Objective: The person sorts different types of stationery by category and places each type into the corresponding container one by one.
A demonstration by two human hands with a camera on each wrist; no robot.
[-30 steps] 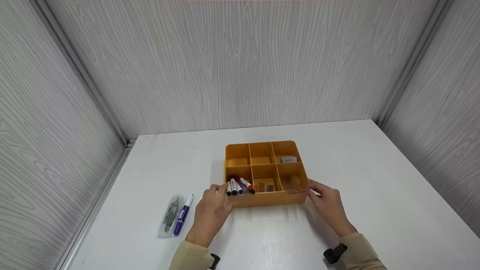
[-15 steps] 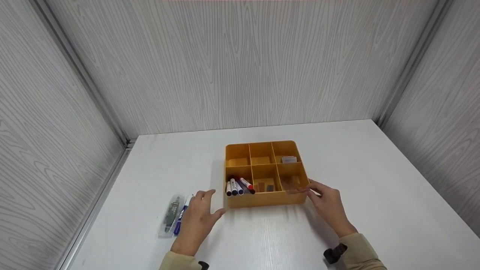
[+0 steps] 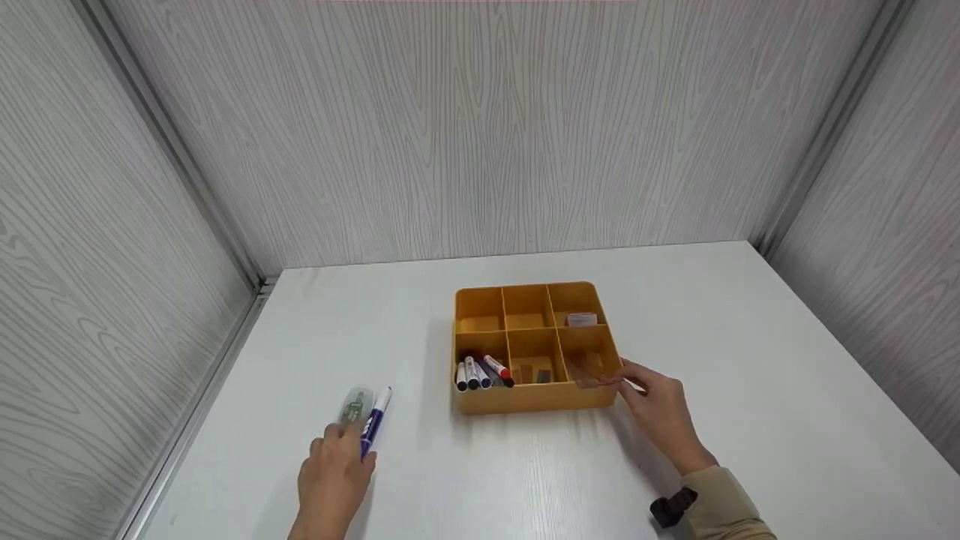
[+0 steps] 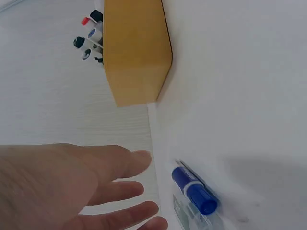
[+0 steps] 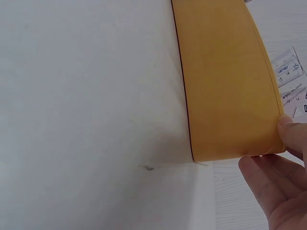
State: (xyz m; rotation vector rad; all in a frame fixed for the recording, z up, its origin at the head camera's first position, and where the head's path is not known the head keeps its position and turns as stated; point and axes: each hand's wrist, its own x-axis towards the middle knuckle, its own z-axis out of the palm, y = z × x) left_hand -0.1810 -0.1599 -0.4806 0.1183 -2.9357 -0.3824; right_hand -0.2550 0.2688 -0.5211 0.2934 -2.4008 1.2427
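Observation:
An orange divided organizer box (image 3: 536, 400) stands mid-table. With thumb and fingers, my right hand (image 3: 664, 412) grips its front right corner; the right wrist view shows the thumb on the wall (image 5: 230, 86) near the rim. Clear rulers (image 5: 290, 69) stick out of the compartment by that hand. At the left, my left hand (image 3: 334, 472) reaches over the near end of a slim clear plastic case (image 3: 355, 405) with a greenish item inside. Its fingers look loosely extended and hold nothing. Beside it lies a blue marker (image 3: 373, 429) with a white end, its lower part near my thumb.
Several white-barrelled markers (image 3: 480, 373) lean in the box's front left compartment. Small flat pieces (image 3: 534, 374) lie in the front middle one, and a whitish block (image 3: 581, 319) sits back right. Wood-grain panels (image 3: 495, 135) enclose the white table (image 3: 360, 315) at the back and sides.
My left hand has left the box's front left corner by the markers and moved left and nearer to the case and blue marker. The right hand stays on the box corner.

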